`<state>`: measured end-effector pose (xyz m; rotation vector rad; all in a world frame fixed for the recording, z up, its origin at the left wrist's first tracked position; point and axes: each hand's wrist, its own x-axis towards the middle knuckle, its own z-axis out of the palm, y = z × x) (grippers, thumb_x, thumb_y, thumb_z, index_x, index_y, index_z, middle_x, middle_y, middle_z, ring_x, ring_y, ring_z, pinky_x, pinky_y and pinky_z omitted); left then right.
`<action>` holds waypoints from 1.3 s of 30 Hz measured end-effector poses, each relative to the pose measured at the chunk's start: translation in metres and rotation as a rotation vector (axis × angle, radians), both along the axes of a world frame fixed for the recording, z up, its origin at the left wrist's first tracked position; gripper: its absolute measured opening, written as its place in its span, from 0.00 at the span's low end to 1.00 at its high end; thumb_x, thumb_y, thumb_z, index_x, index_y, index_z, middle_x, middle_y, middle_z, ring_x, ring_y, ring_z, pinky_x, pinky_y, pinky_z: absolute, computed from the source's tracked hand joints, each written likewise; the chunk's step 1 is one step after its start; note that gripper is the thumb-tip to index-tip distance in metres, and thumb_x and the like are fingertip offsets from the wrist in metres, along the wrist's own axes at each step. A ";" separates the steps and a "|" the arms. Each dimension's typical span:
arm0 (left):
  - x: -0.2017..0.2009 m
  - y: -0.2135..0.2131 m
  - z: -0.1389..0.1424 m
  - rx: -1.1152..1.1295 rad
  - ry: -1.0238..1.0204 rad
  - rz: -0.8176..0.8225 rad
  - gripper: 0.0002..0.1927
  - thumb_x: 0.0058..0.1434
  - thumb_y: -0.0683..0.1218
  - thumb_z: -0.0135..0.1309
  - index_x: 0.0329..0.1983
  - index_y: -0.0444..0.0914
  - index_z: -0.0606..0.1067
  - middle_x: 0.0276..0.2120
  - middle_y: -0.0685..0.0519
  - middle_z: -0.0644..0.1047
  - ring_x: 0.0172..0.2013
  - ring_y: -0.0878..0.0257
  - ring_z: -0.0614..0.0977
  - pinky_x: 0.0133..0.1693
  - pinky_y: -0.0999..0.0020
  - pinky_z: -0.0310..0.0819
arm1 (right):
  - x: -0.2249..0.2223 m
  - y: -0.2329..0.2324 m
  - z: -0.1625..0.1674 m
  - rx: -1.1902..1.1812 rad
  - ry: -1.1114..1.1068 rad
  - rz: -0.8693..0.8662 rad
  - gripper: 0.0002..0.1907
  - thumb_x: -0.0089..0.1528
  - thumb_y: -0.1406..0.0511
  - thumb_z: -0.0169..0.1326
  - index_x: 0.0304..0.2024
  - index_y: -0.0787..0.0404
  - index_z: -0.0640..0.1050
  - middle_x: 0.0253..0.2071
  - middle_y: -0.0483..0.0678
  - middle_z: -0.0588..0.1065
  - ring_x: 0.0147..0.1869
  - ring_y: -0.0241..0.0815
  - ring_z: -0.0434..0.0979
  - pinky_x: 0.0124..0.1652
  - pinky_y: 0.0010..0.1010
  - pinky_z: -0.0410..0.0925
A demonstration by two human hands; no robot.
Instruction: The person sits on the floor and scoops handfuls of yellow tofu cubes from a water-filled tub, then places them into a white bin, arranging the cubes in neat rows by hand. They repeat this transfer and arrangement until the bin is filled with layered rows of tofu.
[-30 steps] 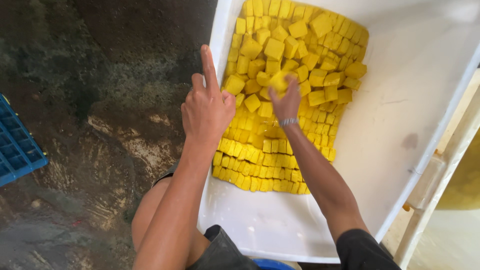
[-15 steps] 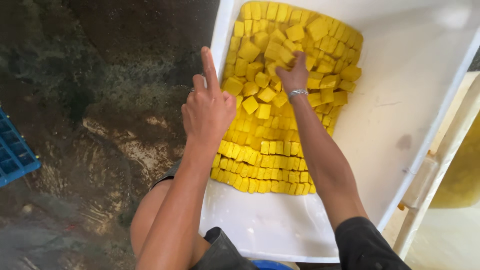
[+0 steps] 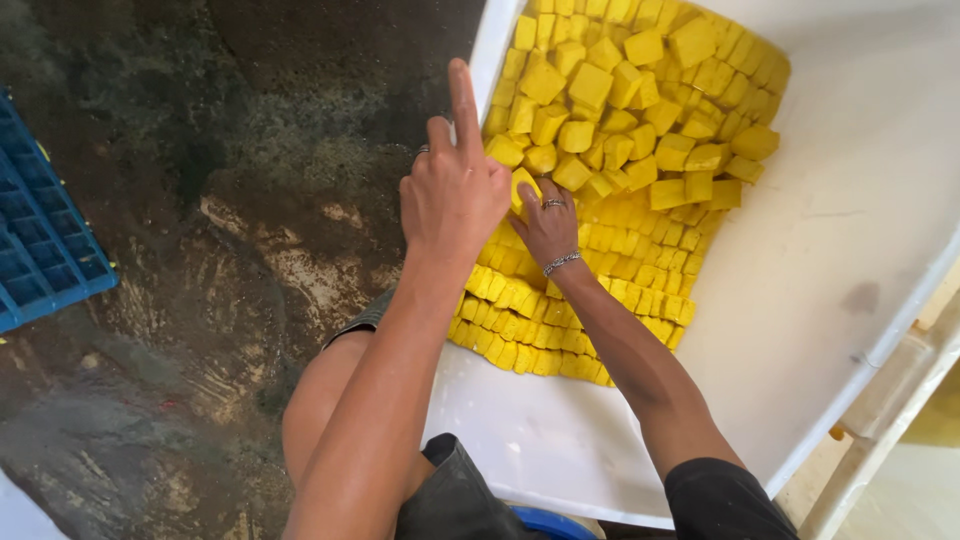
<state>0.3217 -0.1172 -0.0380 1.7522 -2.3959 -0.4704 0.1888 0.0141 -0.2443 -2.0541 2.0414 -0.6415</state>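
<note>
A big white tub (image 3: 870, 200) holds many yellow cubes. Those at the far end lie in a loose pile (image 3: 640, 90); the nearer ones stand in neat packed rows (image 3: 600, 300). My left hand (image 3: 455, 195) hovers over the tub's left rim, back toward me, index finger pointing up and the other fingers curled; its palm side is hidden. My right hand (image 3: 548, 228), with a ring and a bracelet, rests on the rows just right of it. Its fingertips are closed on one yellow cube (image 3: 522, 187) at the edge of the rows.
A blue plastic crate (image 3: 40, 250) sits at the left on the wet, dark, stained floor (image 3: 200, 320). A pale wooden frame (image 3: 880, 450) runs beside the tub at lower right. My bent knee (image 3: 320, 410) is against the tub's near left side.
My right hand reached up into the loose pile, then drew back toward me and to the left, beside my left hand, with a cube. My left hand kept its pose.
</note>
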 end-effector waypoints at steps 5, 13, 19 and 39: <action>0.000 -0.002 -0.002 -0.009 0.010 -0.011 0.53 0.55 0.43 0.59 0.78 0.39 0.43 0.43 0.36 0.77 0.30 0.42 0.84 0.27 0.51 0.81 | -0.013 -0.010 -0.005 0.372 -0.204 -0.109 0.38 0.58 0.65 0.68 0.67 0.56 0.65 0.52 0.62 0.71 0.47 0.62 0.75 0.44 0.48 0.70; -0.005 0.000 -0.010 -0.064 0.040 0.007 0.53 0.55 0.44 0.60 0.78 0.40 0.43 0.43 0.38 0.76 0.34 0.41 0.84 0.29 0.51 0.81 | -0.040 -0.001 0.004 0.353 -0.456 -0.175 0.38 0.54 0.64 0.69 0.63 0.59 0.64 0.37 0.56 0.74 0.39 0.54 0.76 0.39 0.44 0.71; -0.005 -0.001 -0.012 -0.055 0.034 0.005 0.54 0.55 0.47 0.63 0.77 0.40 0.43 0.44 0.38 0.76 0.34 0.41 0.84 0.29 0.52 0.81 | -0.025 0.043 0.024 0.491 -0.435 0.017 0.37 0.54 0.64 0.66 0.62 0.59 0.65 0.41 0.58 0.73 0.42 0.56 0.77 0.41 0.45 0.72; -0.008 -0.007 -0.009 -0.028 0.003 0.029 0.55 0.55 0.46 0.62 0.77 0.39 0.41 0.45 0.37 0.76 0.35 0.40 0.84 0.31 0.49 0.81 | 0.006 0.057 0.026 1.058 -0.051 0.438 0.45 0.53 0.70 0.58 0.71 0.59 0.56 0.71 0.69 0.55 0.66 0.68 0.66 0.59 0.47 0.65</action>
